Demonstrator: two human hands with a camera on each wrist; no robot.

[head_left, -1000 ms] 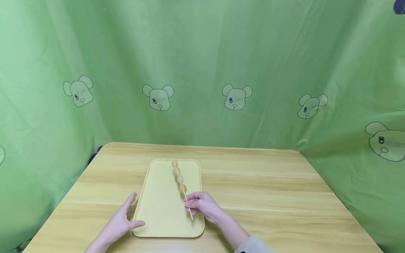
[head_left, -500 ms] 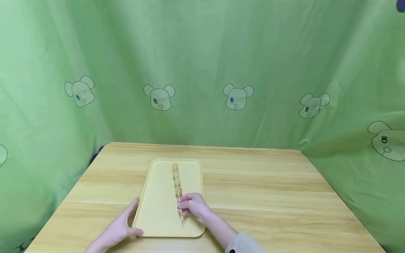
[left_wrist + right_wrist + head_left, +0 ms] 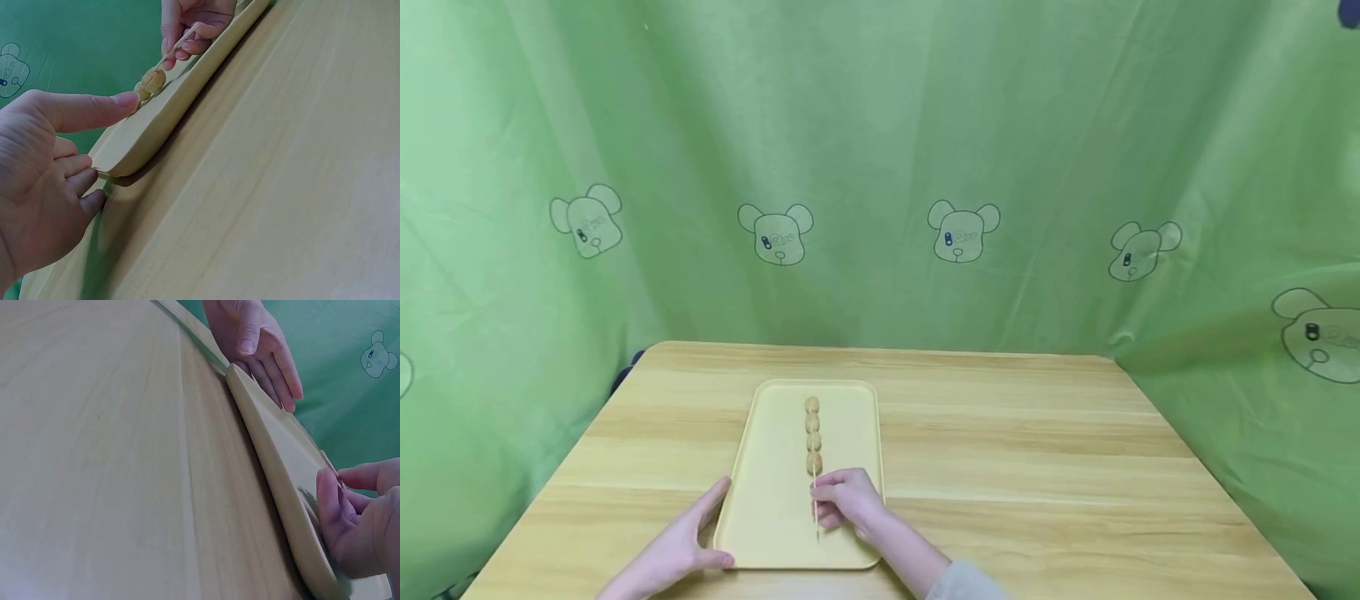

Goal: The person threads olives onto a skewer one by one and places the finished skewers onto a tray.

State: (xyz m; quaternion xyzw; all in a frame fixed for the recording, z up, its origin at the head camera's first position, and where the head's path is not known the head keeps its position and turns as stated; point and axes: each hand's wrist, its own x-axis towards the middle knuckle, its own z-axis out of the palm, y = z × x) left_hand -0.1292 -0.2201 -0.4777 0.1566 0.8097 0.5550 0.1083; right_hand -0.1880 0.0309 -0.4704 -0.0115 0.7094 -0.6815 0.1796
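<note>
My right hand [image 3: 852,502] pinches the thin stick of a skewer [image 3: 813,442] threaded with several brown balls. The balls point toward the far side, along the middle of a pale yellow rectangular tray [image 3: 767,508], and lie low over its surface. In the right wrist view, thumb and fingertips of the right hand [image 3: 362,519] meet around the stick. My left hand [image 3: 676,543] is at the tray's near left corner, thumb and fingers spread along its edge. The left wrist view shows this hand [image 3: 44,181] with a straight thumb over the tray and fingers beside its rim.
The tray stands on a wood-grain table [image 3: 1037,467], left of its middle. Behind and around the table hangs a green curtain [image 3: 865,125] printed with bear heads.
The right hand has brought the skewer left and toward me, turning it from slanted to nearly straight and lowering it. The left hand has come in against the tray's edge.
</note>
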